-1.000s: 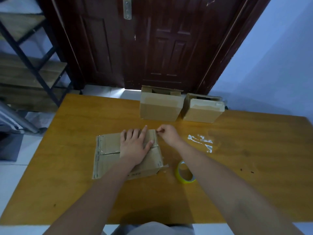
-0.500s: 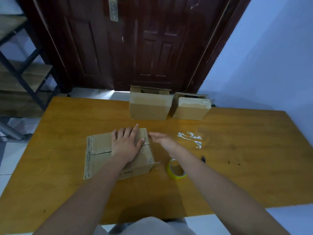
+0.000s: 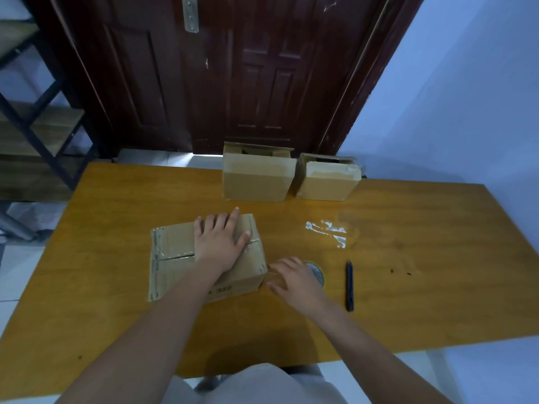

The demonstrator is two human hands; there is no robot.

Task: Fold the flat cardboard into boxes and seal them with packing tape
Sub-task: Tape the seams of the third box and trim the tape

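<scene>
Our fingers on the right hand [image 3: 294, 279], just right of centre and nearest to us, are loosely spread and curled down over the tape roll [image 3: 316, 272], which lies flat on the table [image 3: 408, 287] just beside the box's right end; we cannot tell whether they have closed on it yet. A dark pen [image 3: 349, 285] lies just to the right of the roll.

At centre frame, our left hand [image 3: 220, 243] is flat on top of the cardboard box [image 3: 175, 258], fingers spread and pointing away from us, palm across the flap seam. Clear tape glints along that seam and down the left end, so this face looks mostly sealed.

We judge the risks to be small but real. If we lift the left palm before the tape is rubbed down, the flaps may spring up and peel the strip. A loose tape end near the right corner could catch our knuckles or fold onto itself as we pick up the roll.

Further up and right, a crumpled scrap of tape [image 3: 326, 231] sticks to the tabletop and could snag a fresh strip. At the far edge, above centre, two finished boxes [image 3: 256, 179] stand side by side before the dark door [image 3: 233, 83].
</scene>
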